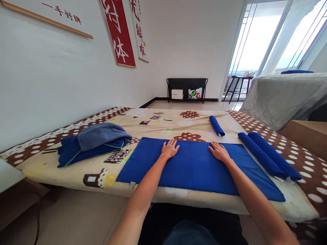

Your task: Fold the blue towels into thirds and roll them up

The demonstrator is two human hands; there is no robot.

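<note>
A blue cloth [191, 166] lies spread flat on the patterned blanket in front of me, with a small white tag at its near left edge. My left hand [170, 149] rests on the cloth close to its far edge, palm down, fingers spread. Farther right along the same edge, my right hand [219, 151] also lies flat with its fingers apart. Neither hand holds anything. Just beyond my right hand is a short rolled blue cloth [216, 126]. Two longer blue rolls [270, 154] lie side by side to the right of the spread cloth.
A heap of blue and grey-blue cloths [94, 143] sits on the left of the bed [158, 117]. A black rack [187, 83] stands by the far wall. Sheeted furniture [288, 95] and a cardboard box [306, 136] are at the right, with a black stool [238, 85] behind.
</note>
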